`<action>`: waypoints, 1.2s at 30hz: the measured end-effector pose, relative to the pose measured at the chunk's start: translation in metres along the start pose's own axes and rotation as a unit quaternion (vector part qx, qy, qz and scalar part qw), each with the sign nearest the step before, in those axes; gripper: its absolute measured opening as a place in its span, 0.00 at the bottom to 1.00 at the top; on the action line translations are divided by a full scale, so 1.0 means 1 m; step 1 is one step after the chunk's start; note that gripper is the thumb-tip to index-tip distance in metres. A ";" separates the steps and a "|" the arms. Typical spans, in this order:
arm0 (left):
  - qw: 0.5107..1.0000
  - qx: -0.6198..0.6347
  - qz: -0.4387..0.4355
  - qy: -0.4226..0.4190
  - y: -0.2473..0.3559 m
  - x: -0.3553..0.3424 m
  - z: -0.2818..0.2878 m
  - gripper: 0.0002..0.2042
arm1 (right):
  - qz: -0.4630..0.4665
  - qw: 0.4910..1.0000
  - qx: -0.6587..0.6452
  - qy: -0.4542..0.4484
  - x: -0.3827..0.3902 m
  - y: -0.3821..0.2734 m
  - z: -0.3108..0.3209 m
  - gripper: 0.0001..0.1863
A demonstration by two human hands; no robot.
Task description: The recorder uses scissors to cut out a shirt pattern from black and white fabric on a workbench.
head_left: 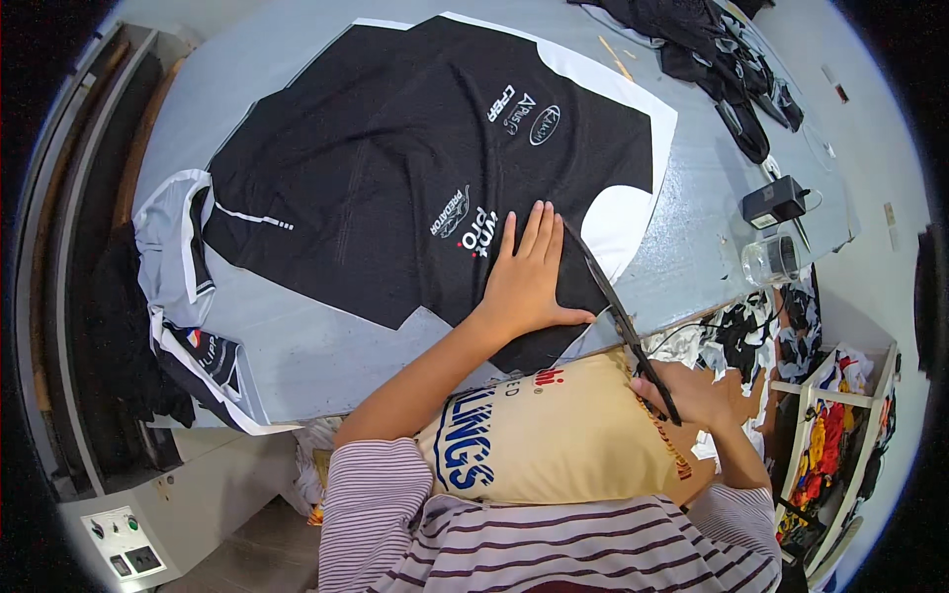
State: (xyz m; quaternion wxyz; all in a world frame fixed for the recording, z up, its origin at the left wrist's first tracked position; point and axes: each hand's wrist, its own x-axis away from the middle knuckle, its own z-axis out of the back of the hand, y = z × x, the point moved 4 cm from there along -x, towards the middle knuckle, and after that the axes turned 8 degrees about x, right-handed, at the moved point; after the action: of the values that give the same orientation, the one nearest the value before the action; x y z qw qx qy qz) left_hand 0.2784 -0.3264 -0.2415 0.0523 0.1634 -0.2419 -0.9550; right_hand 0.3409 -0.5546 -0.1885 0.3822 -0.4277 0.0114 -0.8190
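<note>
A black jersey panel (336, 168) with white edge pieces and printed logos lies on the grey table (297, 356). My left hand (524, 267) rests flat on the fabric with fingers spread, left of long dark scissors (623, 316). My right hand (687, 400) grips the handles near the table's front edge, and the blades reach up along the panel's right side beside a curved white area (613, 222). Whether the blades are apart or touching is hard to tell. A cream cushion with printing (554, 440) lies across my lap, below my left forearm.
Folded garments (173, 247) sit at left beside a machine (119, 534). Black scraps (702, 69), a dark adapter (771, 203) and a glass (769, 259) are at right. Below are fabric scraps (736, 331) and a shelf with colourful cloth (820, 435).
</note>
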 end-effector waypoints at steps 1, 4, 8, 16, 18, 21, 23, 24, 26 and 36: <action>1.000 0.000 0.000 0.005 0.000 0.000 0.001 0.60 | -0.007 1.000 0.001 0.001 0.000 0.000 -0.001 0.29; 1.000 -0.003 0.003 -0.013 0.000 0.000 -0.001 0.60 | -0.020 1.000 0.011 0.003 -0.002 0.000 -0.003 0.29; 1.000 -0.005 -0.001 -0.004 0.000 0.000 0.000 0.60 | -0.002 0.999 -0.020 0.027 -0.004 0.001 -0.008 0.29; 1.000 -0.007 0.003 -0.008 -0.001 0.001 0.000 0.61 | 0.002 0.998 -0.060 0.028 -0.004 0.003 -0.011 0.29; 1.000 -0.003 0.004 -0.012 -0.001 0.002 0.000 0.61 | 0.007 0.997 -0.067 0.028 -0.003 0.003 -0.011 0.29; 1.000 -0.002 0.002 -0.015 -0.001 0.002 0.000 0.61 | 0.011 0.997 -0.072 0.033 -0.003 0.002 -0.011 0.28; 1.000 -0.005 0.004 -0.019 -0.002 0.002 0.000 0.61 | 0.010 0.997 -0.069 0.038 -0.003 0.001 -0.011 0.28; 1.000 -0.002 0.004 -0.022 -0.002 0.002 0.000 0.61 | 0.008 0.997 -0.070 0.037 -0.002 0.001 -0.010 0.28; 1.000 -0.004 0.004 -0.021 -0.002 0.002 0.000 0.61 | 0.006 0.997 -0.071 0.036 -0.001 0.000 -0.009 0.28; 1.000 0.002 0.005 -0.025 -0.002 0.002 0.001 0.61 | -0.009 0.996 -0.080 0.023 0.000 -0.002 -0.008 0.28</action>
State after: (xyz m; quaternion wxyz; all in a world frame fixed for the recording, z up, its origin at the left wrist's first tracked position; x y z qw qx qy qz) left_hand 0.2761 -0.3243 -0.2420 0.0506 0.1385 -0.2457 -0.9581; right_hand 0.3336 -0.5553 -0.1930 0.3390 -0.4380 0.0825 -0.8285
